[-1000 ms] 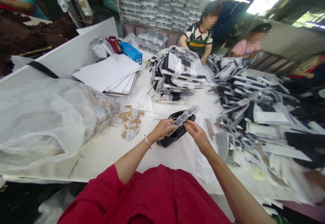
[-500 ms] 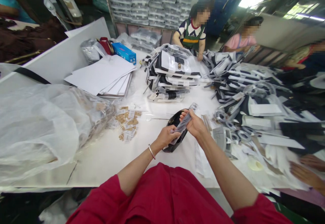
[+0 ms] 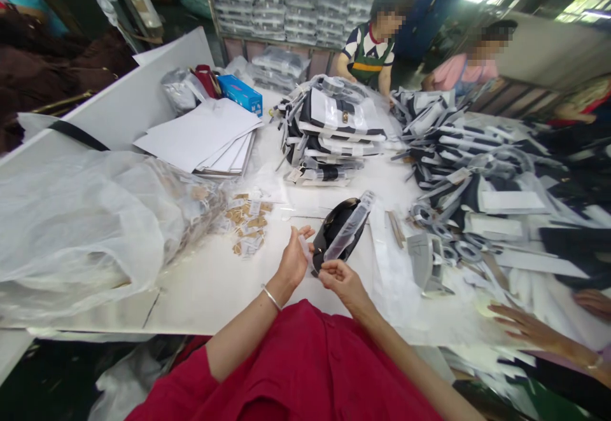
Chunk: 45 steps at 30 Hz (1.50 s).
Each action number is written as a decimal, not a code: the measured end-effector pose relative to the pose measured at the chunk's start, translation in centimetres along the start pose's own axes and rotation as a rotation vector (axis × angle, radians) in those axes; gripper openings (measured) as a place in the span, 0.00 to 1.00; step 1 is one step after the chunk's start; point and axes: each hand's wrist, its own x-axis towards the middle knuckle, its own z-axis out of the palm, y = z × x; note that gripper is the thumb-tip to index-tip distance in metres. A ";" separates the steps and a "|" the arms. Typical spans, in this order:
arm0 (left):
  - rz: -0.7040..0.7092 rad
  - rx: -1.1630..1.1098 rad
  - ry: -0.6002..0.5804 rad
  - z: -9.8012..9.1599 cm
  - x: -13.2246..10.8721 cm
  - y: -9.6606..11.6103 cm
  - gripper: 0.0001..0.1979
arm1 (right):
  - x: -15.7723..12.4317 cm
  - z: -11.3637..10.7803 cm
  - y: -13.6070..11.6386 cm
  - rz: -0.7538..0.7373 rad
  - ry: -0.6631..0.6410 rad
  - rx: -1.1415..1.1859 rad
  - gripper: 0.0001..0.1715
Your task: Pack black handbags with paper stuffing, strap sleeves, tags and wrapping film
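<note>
A small black handbag (image 3: 326, 233) lies tilted on the white table in front of me with its mouth gaping. A strap wrapped in clear plastic (image 3: 352, 222) runs lengthwise across the opening, its far end poking past the rim. My right hand (image 3: 344, 286) is closed at the bag's near end, fingertips pinching the lower end of the wrapped strap; the exact grip is partly hidden. To the bag's left, my left hand (image 3: 292, 261) has its fingers stretched out, palm toward the bag. A translucent plastic strip (image 3: 305, 250) shows against that palm.
Brown paper tags (image 3: 248, 220) lie left of the bag, beside a large translucent plastic bag (image 3: 95, 224). Stacked wrapped handbags (image 3: 337, 125) stand beyond. A tape dispenser (image 3: 424, 262) sits at right, near another person's hand (image 3: 522, 325). White sheets (image 3: 200, 135) and a blue box (image 3: 241, 95) are further left.
Both hands have come off the middle of the wrapped strap. My left hand moved left and spread its fingers; my right dropped to the near end. The strap now lies along the bag.
</note>
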 end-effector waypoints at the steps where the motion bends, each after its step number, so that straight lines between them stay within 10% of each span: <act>1: 0.013 0.035 0.019 0.2 -0.4 -0.6 0.28 | 0.0 0.8 0.0 -0.019 -0.004 0.009 0.26; 12: 0.052 0.283 -0.140 -3.1 -3.3 -1.4 0.12 | -2.0 -0.1 1.7 0.087 0.105 0.171 0.25; 21: 0.319 1.346 -0.427 -6.1 -5.5 0.7 0.14 | -1.9 0.5 4.3 -0.092 -0.020 -0.239 0.15; 32: -0.044 1.124 -0.400 -9.4 -5.3 -1.4 0.11 | -1.7 2.3 6.1 0.094 -0.016 -0.116 0.24; 45: 0.101 1.065 -0.133 -12.2 -5.5 -0.8 0.11 | 2.5 2.9 11.2 0.327 0.272 0.290 0.29</act>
